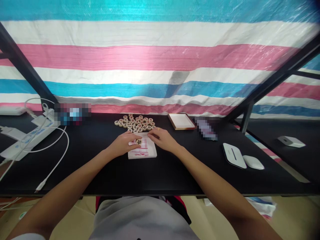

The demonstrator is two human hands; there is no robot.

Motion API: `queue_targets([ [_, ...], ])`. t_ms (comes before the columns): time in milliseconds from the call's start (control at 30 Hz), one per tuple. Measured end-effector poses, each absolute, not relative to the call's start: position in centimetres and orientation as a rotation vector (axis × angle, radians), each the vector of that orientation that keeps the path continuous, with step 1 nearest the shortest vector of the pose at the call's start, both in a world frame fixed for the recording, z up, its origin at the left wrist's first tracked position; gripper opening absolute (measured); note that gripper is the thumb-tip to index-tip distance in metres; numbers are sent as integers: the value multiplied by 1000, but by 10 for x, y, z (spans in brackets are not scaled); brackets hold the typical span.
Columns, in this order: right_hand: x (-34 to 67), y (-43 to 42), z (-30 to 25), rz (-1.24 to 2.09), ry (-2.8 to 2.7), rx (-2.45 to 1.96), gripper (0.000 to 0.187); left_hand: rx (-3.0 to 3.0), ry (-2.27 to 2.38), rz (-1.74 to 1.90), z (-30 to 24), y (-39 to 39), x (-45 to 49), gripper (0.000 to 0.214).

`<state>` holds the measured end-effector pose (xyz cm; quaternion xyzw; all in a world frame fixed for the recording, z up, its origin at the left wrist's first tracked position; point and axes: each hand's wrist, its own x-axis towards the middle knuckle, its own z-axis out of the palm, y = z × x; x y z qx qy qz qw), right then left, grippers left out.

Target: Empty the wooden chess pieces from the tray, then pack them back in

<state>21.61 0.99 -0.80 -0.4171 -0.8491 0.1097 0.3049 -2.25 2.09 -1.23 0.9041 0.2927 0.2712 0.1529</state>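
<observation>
My left hand (123, 142) pinches a round Chinese chess piece (139, 141) between thumb and fingers, its character facing up. The piece is over the left part of a shallow white box (142, 155) with a pink board print inside. At the far right corner of this box, my right hand (163, 139) has its fingers bent around the rim; the fingertips are partly hidden. Just beyond the box lies a loose group of Chinese chess pieces (135, 127) with red and black characters. The right fingers are close to the nearest of these.
A shallow box lid (181, 121) lies at the back right, beside a blurred-out item (206, 128). Further right are a white device (234, 155) and a white mouse (253, 162). A power strip (27, 140) with white cables fills the left side. Striped sheeting hangs behind the black desk (160, 180).
</observation>
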Motion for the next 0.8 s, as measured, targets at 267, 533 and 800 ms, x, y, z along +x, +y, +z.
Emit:
queue_targets([
  [267, 201, -2, -6, 483, -2363, -933, 19, 2555, 777, 870, -16, 18, -18, 31],
  [533, 202, 0, -5, 643, -2328, -980, 20, 2461, 776, 907, -20, 14, -11, 33],
  [800, 204, 0, -3, 743, -2259, -1018, 17, 2410, 937, 735, -6, 10, -12, 27],
])
